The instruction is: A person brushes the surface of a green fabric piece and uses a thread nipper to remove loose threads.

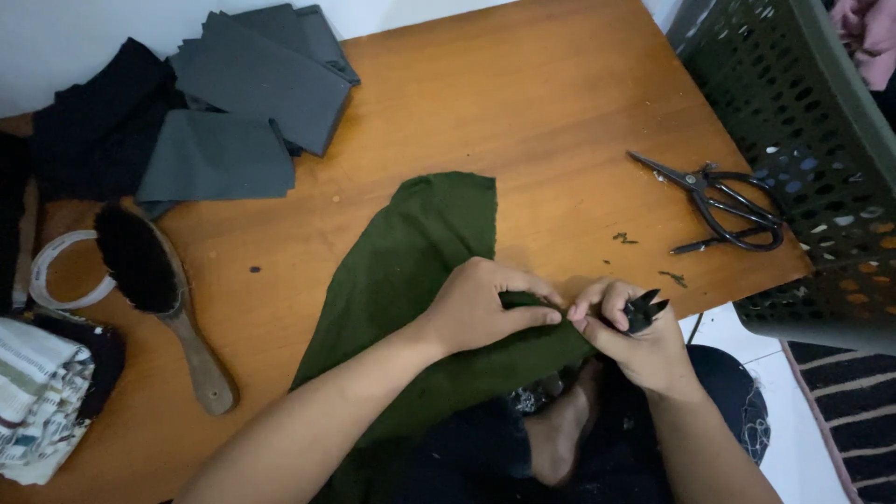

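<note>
A dark green piece of cloth [411, 271] lies over the near edge of a wooden table [523, 112] and down into my lap. My left hand [485, 303] pinches the cloth's right edge between thumb and fingers. My right hand [630, 336] meets it at the same spot, fingertips nearly touching. The right hand also holds a small black thread snipper [644, 308], its tips pointing up and right.
Black scissors [728, 201] lie on the table at the right. A wooden brush with black bristles [154, 280] lies at the left, beside a roll of white tape [61, 271]. Grey and black cloth pieces [243, 93] are stacked at the far left. A dark perforated basket [812, 140] stands at the right.
</note>
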